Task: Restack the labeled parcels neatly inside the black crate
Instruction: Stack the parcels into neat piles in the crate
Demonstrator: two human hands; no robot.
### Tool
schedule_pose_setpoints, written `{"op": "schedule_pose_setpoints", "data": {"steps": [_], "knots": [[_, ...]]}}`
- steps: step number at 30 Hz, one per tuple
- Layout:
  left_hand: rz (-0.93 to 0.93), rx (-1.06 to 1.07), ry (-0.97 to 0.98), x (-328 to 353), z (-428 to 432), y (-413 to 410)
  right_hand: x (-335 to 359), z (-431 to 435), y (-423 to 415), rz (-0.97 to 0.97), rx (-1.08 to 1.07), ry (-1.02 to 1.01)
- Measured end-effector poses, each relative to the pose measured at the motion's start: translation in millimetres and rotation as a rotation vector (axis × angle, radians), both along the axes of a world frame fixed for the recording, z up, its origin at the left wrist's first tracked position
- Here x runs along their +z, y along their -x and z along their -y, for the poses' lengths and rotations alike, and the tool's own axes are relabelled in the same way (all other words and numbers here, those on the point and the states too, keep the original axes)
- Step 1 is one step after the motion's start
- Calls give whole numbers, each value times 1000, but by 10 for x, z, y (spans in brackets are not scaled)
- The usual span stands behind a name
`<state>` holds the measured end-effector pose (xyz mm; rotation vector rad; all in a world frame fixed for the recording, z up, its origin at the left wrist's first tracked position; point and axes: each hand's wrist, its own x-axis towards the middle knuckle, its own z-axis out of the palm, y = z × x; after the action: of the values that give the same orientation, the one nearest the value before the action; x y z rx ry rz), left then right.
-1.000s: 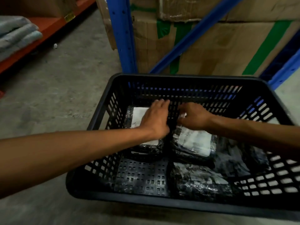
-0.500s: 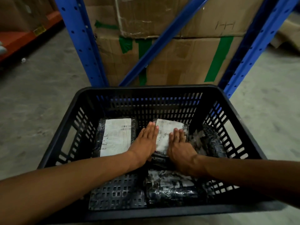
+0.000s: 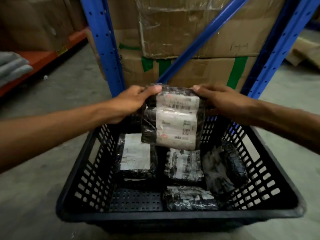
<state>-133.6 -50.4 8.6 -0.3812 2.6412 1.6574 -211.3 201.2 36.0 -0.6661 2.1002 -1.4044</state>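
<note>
A black slotted crate (image 3: 90,172) stands on the concrete floor in front of me. Above its far side I hold up a black-wrapped parcel with a white label (image 3: 174,122), label facing me. My left hand (image 3: 131,103) grips its upper left corner and my right hand (image 3: 223,99) grips its upper right corner. On the crate floor lie a labeled parcel at the left (image 3: 136,155), one in the middle (image 3: 183,165), one near the front (image 3: 188,198) and a dark parcel leaning at the right wall (image 3: 225,167).
Blue rack uprights (image 3: 105,49) and a diagonal brace (image 3: 204,37) stand just behind the crate, with taped cardboard boxes (image 3: 190,66) between them. An orange shelf (image 3: 43,58) with grey folded cloth (image 3: 12,68) runs along the left. The crate's front left floor (image 3: 135,200) is bare.
Both hands, which were pressing flat on the middle parcels in the crate, have taken hold of one labeled parcel and lifted it above the crate's far side.
</note>
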Motion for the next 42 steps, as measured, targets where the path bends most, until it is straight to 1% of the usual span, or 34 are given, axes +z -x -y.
{"op": "schedule_pose_setpoints", "data": {"steps": [1,2,3,4,6,8,11,14,16,17,18,19,20,21,22,23,25,26,28,29,31,32,34,35,36,37,38,40,41,42], "knots": [[46,154,-148,-33,-1,1,-48,75,-41,229,-27,117],[126,262,-295,-98,-15,-11,-129,165,-99,417,-14,183],[213,336,-425,-166,-38,-59,-239,266,-181,547,12,217],[288,401,-504,-242,-54,-127,-361,375,-274,624,18,222],[377,501,-526,-400,-41,-267,-595,599,-442,671,-68,182],[396,541,-431,-540,-15,-387,-813,787,-548,670,-145,175],[361,619,-163,-657,58,-488,-1070,1006,-588,623,-190,211],[311,634,-78,-711,229,-434,-1236,1217,-572,617,-190,282],[312,579,-35,-744,351,-366,-1368,1371,-558,559,-238,248],[337,517,-34,-760,381,-343,-1446,1447,-561,494,-243,173],[386,442,-35,-786,381,-328,-1544,1515,-571,407,-234,39],[462,367,17,-825,357,-322,-1635,1566,-591,328,-238,-116],[535,308,125,-885,321,-325,-1715,1602,-606,278,-261,-230],[576,277,271,-956,278,-333,-1759,1616,-610,265,-270,-264],[586,257,406,-1026,249,-328,-1785,1611,-591,276,-253,-239],[599,244,472,-1059,230,-318,-1784,1603,-552,329,-229,-184],[618,249,493,-1043,225,-287,-1759,1565,-453,453,-162,-65],[626,261,483,-1013,222,-269,-1734,1525,-409,459,-124,-59],[616,275,498,-966,161,-240,-1672,1416,-338,341,-87,-189],[587,246,548,-953,97,-244,-1651,1339,-296,240,-91,-271],[452,101,697,-986,-116,-246,-1655,1122,-197,5,-73,-418],[372,7,751,-1017,-251,-239,-1664,972,-158,-145,-33,-503],[271,-193,790,-1098,-548,-182,-1693,630,-88,-401,97,-671],[262,-282,782,-1149,-699,-143,-1717,472,-68,-485,178,-764],[264,-365,769,-1202,-837,-112,-1749,317,-64,-539,272,-869],[268,-462,797,-1267,-958,-93,-1803,180,-75,-563,373,-967],[304,-561,882,-1348,-1061,-75,-1879,49,-105,-570,472,-1041],[419,-735,1150,-1562,-1180,-62,-2083,-141,-206,-615,630,-1139],[473,-795,1279,-1687,-1185,-63,-2191,-190,-249,-681,674,-1189],[508,-810,1366,-1815,-1160,-71,-2262,-201,-273,-735,697,-1239]]}}
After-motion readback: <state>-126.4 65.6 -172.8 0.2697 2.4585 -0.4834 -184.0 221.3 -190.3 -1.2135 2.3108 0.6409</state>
